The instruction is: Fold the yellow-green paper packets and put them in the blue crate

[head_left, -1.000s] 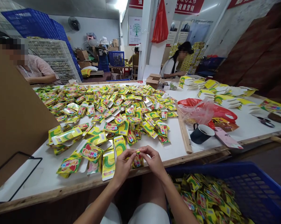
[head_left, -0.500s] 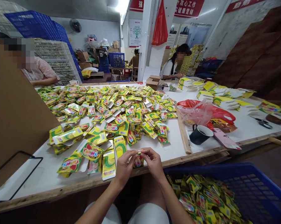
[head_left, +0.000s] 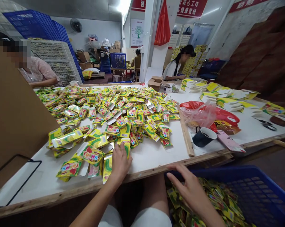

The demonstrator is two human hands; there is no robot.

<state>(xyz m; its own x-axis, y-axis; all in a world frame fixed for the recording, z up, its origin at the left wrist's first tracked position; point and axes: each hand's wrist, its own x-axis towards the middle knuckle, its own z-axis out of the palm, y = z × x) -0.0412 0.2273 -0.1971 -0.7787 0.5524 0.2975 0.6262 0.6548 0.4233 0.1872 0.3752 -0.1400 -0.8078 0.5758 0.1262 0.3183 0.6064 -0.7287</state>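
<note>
My left hand (head_left: 120,162) lies on a flat yellow-green carton (head_left: 125,145) at the near edge of the white table (head_left: 154,157), fingers curled over its top. My right hand (head_left: 188,187) hovers open, fingers spread, over the blue crate (head_left: 256,189) at my right, which holds many folded yellow-green packets (head_left: 218,201). Nothing is in that hand. A big heap of the same cartons (head_left: 114,107) covers the table ahead.
A dark mug (head_left: 204,136), a pink phone (head_left: 229,142), a red plastic bag (head_left: 208,112) and scissors (head_left: 266,123) sit right of a wooden strip (head_left: 186,134). A brown cardboard sheet (head_left: 12,119) stands at left. Two people sit at the far side.
Both hands held one small packet together at the table edge. Now they have parted: the right hand moved down-right over the crate, empty; the left reached forward onto a carton.
</note>
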